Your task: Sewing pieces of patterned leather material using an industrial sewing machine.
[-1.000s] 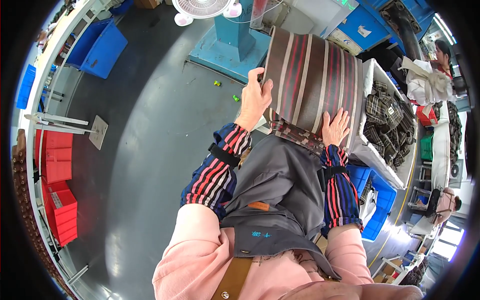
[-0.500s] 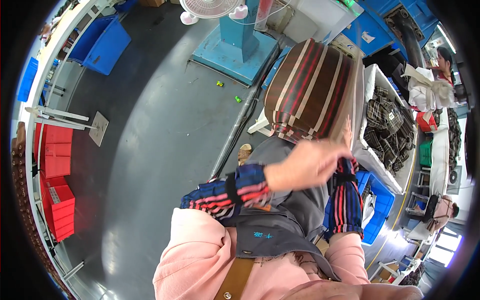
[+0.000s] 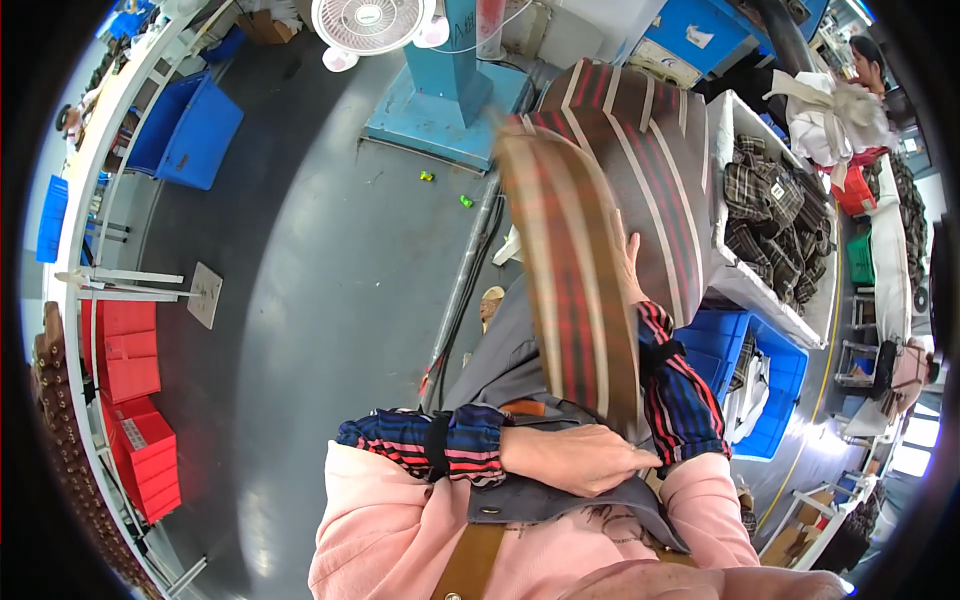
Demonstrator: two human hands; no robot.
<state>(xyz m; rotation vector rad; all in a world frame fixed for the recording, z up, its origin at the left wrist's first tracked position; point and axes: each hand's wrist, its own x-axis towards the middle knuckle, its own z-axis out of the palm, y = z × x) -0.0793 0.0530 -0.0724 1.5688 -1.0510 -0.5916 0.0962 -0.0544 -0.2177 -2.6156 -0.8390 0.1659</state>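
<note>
A strip-like piece of brown striped fabric [image 3: 575, 270] with red and cream lines stretches from near my waist toward the far side, its far end blurred. My left hand [image 3: 580, 460] is closed at the fabric's near end, just in front of my apron. Beyond it, a larger draped heap of the same striped fabric [image 3: 650, 150] stands before me. My right hand [image 3: 630, 265] lies against that heap with its fingers stretched out, partly hidden behind the lifted piece. Both forearms wear striped sleeve covers.
On the right stand a white-lined bin [image 3: 725, 240] of dark plaid garments and a blue crate [image 3: 775, 420]. A blue pillar base [image 3: 430, 125] and a fan [image 3: 370, 20] are at the far side. Red bins [image 3: 140, 450] and a blue tub [image 3: 205, 140] line the left.
My left hand has come down toward my waist, drawing a striped fabric piece up off the heap. My right hand stays at the heap. The whole view has shifted slightly.
</note>
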